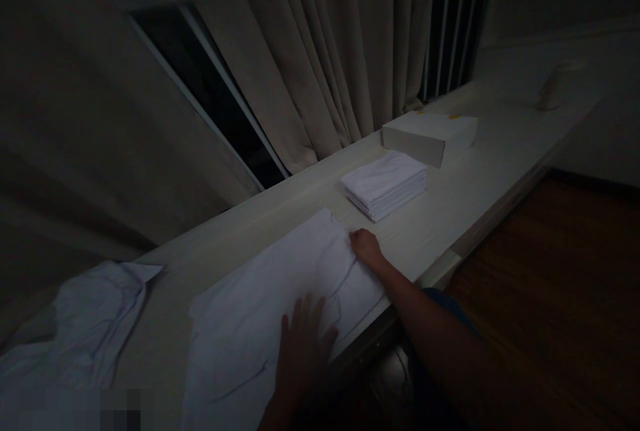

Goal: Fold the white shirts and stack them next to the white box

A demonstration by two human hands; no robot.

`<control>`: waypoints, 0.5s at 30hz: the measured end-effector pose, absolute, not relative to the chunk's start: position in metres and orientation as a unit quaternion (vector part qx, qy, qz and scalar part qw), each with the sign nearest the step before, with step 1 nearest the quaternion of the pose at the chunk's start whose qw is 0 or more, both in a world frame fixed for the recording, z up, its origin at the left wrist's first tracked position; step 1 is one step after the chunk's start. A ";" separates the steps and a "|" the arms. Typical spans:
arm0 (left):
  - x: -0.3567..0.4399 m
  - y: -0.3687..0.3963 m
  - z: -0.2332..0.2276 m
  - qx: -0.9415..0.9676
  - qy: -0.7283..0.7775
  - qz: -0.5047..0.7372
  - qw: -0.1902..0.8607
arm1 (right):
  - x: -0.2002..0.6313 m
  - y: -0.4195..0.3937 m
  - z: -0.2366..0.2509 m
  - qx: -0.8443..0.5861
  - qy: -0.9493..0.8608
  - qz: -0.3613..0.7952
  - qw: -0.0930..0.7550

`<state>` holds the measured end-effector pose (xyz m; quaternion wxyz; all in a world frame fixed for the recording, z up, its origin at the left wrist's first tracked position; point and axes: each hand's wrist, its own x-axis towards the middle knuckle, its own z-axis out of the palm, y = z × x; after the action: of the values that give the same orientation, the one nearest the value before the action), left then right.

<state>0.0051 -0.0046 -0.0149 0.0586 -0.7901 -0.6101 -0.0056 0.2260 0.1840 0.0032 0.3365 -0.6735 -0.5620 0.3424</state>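
Observation:
A white cloth, folded into a long flat shape with some creases, lies along the near part of the counter. My left hand rests on it with the fingers spread, close to the counter's front edge. At the cloth's far right end, my right hand is closed, its fingers curled at the cloth's edge. Just beyond is a neat stack of folded white cloths. Another white cloth lies crumpled at the left. The light is dim, so the fabric's exact kind is hard to tell.
The long pale counter runs away to the right. On it stand a white box behind the stack and a pale upright object farther off. Beige curtains hang along the back edge. Dark wooden floor lies at the right.

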 end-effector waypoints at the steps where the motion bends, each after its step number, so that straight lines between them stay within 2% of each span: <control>1: 0.005 -0.004 -0.015 -0.789 -0.611 -0.006 0.058 | 0.227 0.185 0.004 -0.675 -0.565 0.332 0.339; 4: 0.005 -0.004 -0.015 -0.788 -0.613 -0.007 0.057 | 0.225 0.185 0.007 -0.672 -0.572 0.306 0.356; 8: 0.005 -0.004 -0.016 -0.791 -0.609 -0.007 0.062 | 0.207 0.178 0.006 -0.586 -0.698 0.171 0.374; 10: 0.004 -0.005 -0.017 -0.790 -0.609 -0.007 0.067 | 0.196 0.170 0.000 -0.534 -0.769 0.118 0.332; 15: 0.005 -0.006 -0.017 -0.793 -0.605 -0.008 0.075 | 0.186 0.155 -0.026 -0.560 -0.795 0.125 0.195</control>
<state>0.0046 -0.0059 -0.0168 0.0753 -0.7926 -0.6050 -0.0075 0.1859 0.1548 -0.0256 0.1951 -0.5604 -0.7951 0.1255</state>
